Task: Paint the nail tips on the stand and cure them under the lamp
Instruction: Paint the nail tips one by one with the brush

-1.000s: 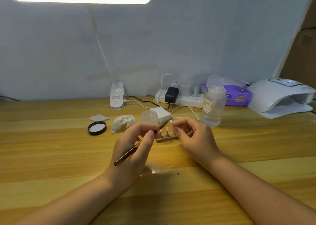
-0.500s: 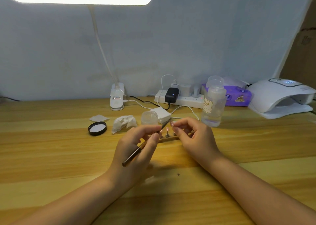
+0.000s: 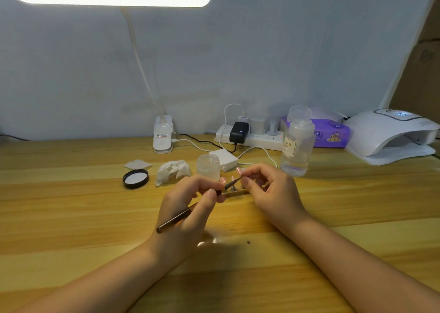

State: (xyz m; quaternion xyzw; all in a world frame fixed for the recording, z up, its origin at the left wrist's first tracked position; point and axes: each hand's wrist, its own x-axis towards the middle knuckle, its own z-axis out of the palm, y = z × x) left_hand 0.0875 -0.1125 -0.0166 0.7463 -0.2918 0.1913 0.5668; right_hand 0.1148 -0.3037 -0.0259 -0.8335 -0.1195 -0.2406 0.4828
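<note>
Head view: left hand (image 3: pixel 188 214) pinches a thin dark nail brush (image 3: pixel 190 211) between thumb and fingers, bristle end up-right at a nail tip (image 3: pixel 238 170) pinched by the right hand (image 3: pixel 271 191), fingers curled. Wooden stand (image 3: pixel 234 193) with more tips lies on the wooden table (image 3: pixel 71 217) between the hands, partly hidden. Small clear jar (image 3: pixel 208 166) just behind. White curing lamp (image 3: pixel 390 136) far right, well apart. Black lid (image 3: pixel 135 179) and crumpled tissue (image 3: pixel 172 171) to the left.
</note>
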